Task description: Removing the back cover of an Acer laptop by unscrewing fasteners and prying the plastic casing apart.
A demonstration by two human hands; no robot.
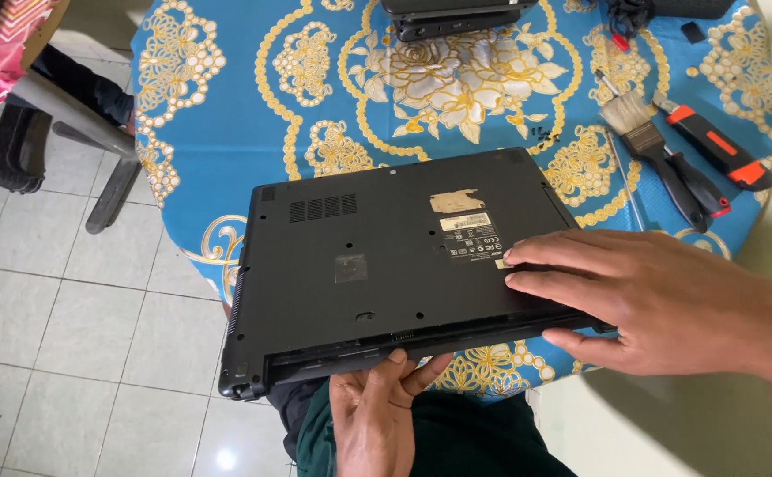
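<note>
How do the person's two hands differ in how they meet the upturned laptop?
The right hand lies flat, fingers spread on the laptop underside near its sticker; the left hand comes from below, fingertips at the near edge. The right hand covers a corner; the left hand touches only the edge. Both are bare.

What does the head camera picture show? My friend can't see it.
A black laptop lies upside down on a round table with a blue flowery cloth. The right hand presses its base, the left hand touches its near edge. A paintbrush lies nearby.
</note>
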